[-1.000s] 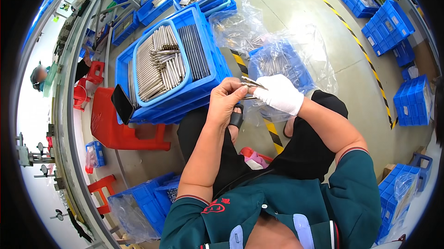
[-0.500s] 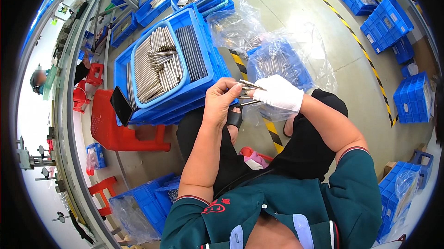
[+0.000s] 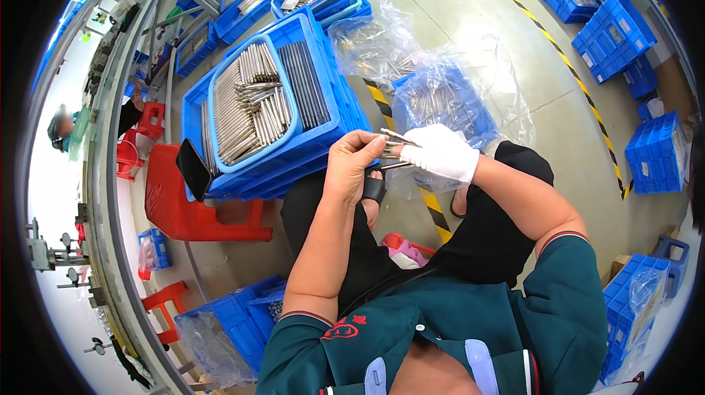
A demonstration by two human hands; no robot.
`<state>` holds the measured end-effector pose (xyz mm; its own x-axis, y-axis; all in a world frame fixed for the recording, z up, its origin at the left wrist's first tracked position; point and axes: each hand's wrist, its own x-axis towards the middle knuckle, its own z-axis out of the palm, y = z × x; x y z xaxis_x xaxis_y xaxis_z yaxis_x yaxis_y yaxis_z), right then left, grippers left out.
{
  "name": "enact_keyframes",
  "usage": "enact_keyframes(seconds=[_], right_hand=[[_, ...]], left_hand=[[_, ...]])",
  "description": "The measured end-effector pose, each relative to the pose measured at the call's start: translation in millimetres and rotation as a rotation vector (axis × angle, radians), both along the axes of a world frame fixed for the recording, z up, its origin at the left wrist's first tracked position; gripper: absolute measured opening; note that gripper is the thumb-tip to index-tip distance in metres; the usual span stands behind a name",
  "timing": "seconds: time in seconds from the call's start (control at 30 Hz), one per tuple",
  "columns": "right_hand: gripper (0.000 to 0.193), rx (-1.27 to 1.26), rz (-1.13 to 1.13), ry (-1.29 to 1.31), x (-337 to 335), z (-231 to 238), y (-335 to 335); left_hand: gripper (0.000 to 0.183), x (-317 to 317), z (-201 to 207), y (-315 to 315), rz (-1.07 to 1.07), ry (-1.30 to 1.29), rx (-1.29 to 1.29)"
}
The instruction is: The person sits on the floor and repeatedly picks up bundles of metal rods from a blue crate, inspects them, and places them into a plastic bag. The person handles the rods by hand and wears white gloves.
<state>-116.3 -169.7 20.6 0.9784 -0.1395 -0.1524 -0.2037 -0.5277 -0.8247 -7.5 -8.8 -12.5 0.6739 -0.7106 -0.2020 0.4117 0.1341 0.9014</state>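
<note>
— What did your left hand have?
— It was bare, thumb and fingers pinching slim metal rods; how many it gripped, I couldn't tell.
— And your right hand?
— Gloved in white, it was curled around the same rods, which lay between your two hands, tips fanned slightly apart.
— What stood near you?
— To your left, a tub packed with similar rods sat atop a crate, next to dark rods. Beyond your right hand, clear plastic partly covered a second crate.
</note>
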Motion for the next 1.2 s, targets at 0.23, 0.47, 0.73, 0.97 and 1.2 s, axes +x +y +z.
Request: enact_keyframes(seconds=[0.23,0.47,0.73,0.97,1.2], right_hand=[[0.043,0.089,-0.007,0.035,3.3,1.7,-3.0],[0.041,0.190,-0.047,-0.016,-1.3,-1.7,2.9],[0.042,0.141,-0.043,-0.009,2.4,-6.7,-1.0],[0.045,0.109,0.014,0.069,3.4,2.4,-4.8],[0.048,0.120,0.082,0.107,-0.3,-0.6,-5.2]], left_hand=[[0.015,4.9,-5.5,-1.0,-0.055,0.135,-0.098],[0.013,-2.2,-6.6,-4.5,-0.168,0.442,-0.262],[0.013,-0.8,-3.9,-4.0,-0.051,0.122,-0.147],[0.016,-1.0,6.3,0.0,0.050,-0.194,0.032],[0.017,1.8,3.6,-2.4,0.062,-0.135,-0.044]])
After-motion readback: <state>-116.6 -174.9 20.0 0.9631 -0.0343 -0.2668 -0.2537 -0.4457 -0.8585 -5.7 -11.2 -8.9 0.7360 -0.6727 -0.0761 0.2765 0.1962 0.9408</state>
